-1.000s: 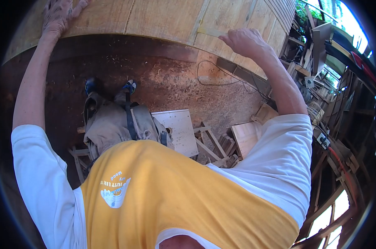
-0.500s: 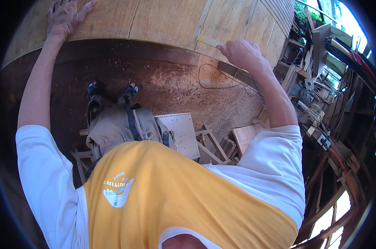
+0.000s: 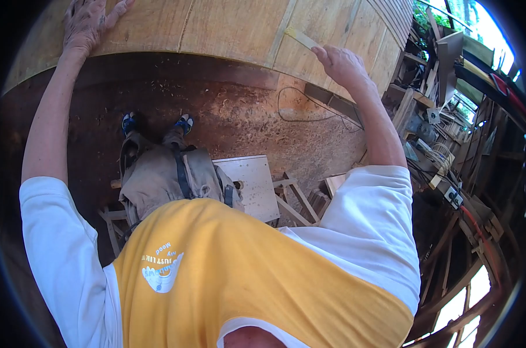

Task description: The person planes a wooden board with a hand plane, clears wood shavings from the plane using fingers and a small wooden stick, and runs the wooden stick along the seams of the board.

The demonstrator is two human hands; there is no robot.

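My left hand (image 3: 87,26) lies on the wooden panel surface (image 3: 234,32) at the top left, fingers spread, its fingertips partly cut off by the view's edge. At the upper right my right hand (image 3: 343,65) is closed round one end of a thin, flat, pale strip (image 3: 302,39). The strip's far end has a yellowish tip and lies over the panels beside a pale seam (image 3: 281,36). I cannot make out its material. Several such seams run across the panels.
Below the panel edge is a reddish-brown floor with a loose cable (image 3: 280,104). A light board with a hole (image 3: 252,185) and wooden frame pieces (image 3: 297,200) stand beside my legs. Scrap wood and tools (image 3: 431,136) are piled at right, near a red cable (image 3: 474,223).
My right hand has moved slightly up and away from the panel edge with the strip, which now shows more of its length. My left hand has stayed almost in place.
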